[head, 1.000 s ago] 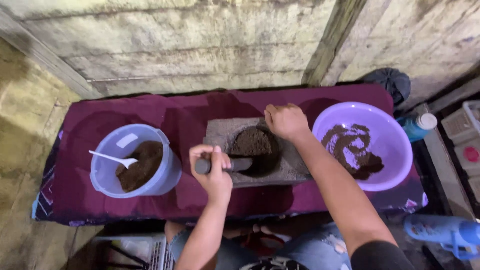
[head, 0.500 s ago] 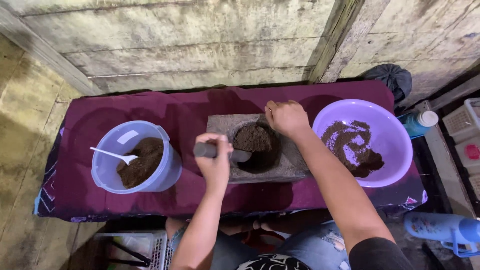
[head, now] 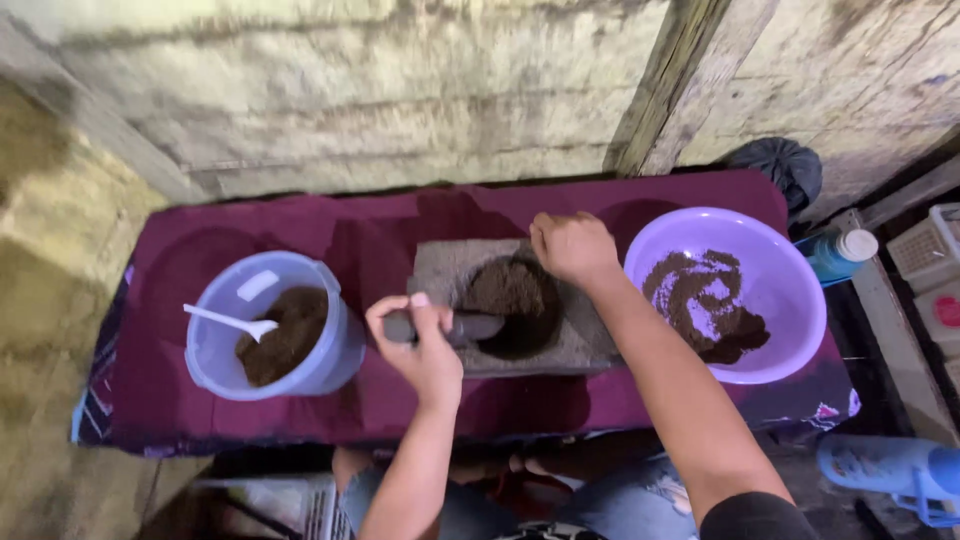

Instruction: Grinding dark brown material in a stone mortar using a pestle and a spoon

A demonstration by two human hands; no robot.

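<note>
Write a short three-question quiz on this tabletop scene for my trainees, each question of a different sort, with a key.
1. True or false: the left hand grips a dark pestle over the stone mortar block.
2. Which container holds the white spoon? A) the purple basin B) the pale blue bucket C) the blue bottle
3. Fill in: the right hand rests at the far edge of the ____ block.

Key: 1 true; 2 B; 3 stone mortar.
</note>
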